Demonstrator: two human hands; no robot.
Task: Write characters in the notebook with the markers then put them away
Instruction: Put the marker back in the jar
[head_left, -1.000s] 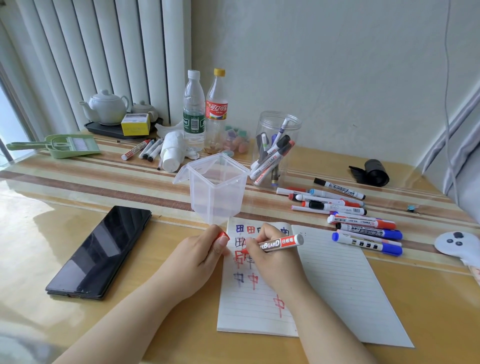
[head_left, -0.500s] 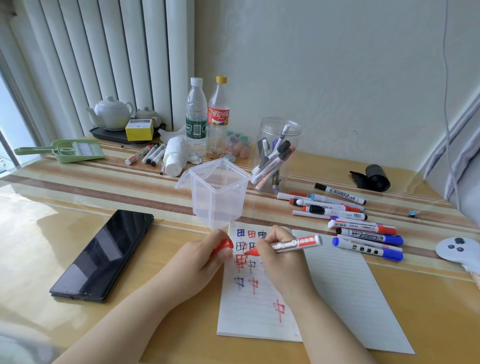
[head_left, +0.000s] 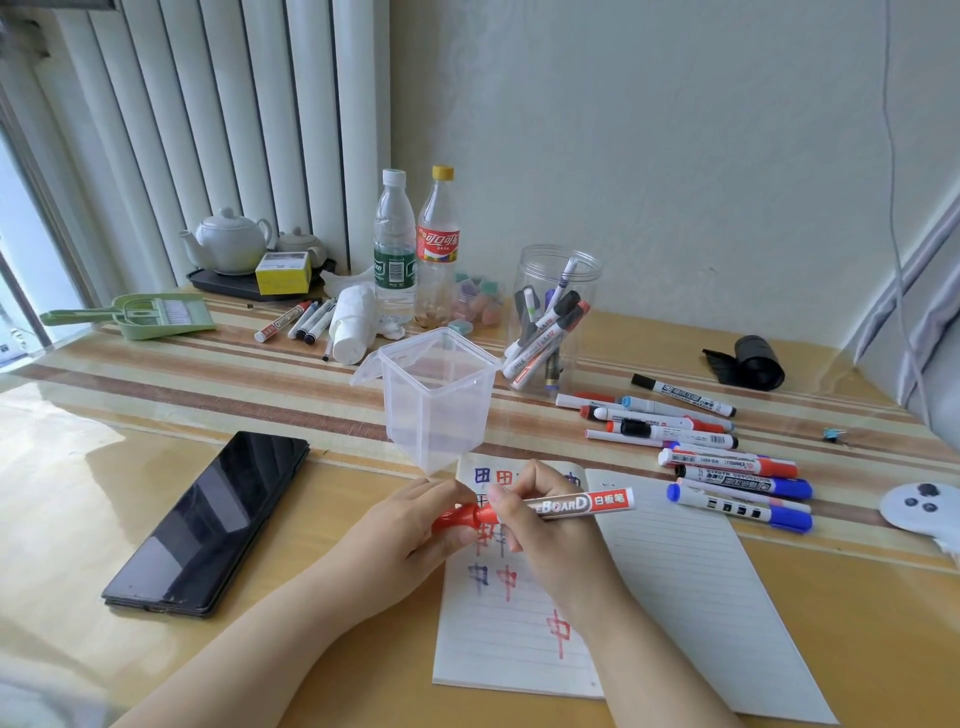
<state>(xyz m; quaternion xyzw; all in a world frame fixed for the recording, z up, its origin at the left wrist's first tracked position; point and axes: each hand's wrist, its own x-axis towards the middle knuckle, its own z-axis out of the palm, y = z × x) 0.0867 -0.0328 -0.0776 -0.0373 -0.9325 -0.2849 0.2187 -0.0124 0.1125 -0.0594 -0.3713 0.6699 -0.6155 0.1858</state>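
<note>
The open lined notebook lies on the table in front of me, with red and blue characters on its left page. My right hand grips a red whiteboard marker held level above the page. My left hand pinches the marker's red cap, which sits on the marker's tip end. An empty clear square container stands just beyond the notebook. A clear round jar holding several markers stands behind it. Several loose markers lie to the right of the notebook.
A black phone lies at left. At the back stand two bottles, a white teapot, a yellow box, a green dustpan and three more markers. A black roll and white controller sit at right.
My right hand lifted the marker off the page and turned it level. My left hand brought the red cap up onto the marker's tip.
</note>
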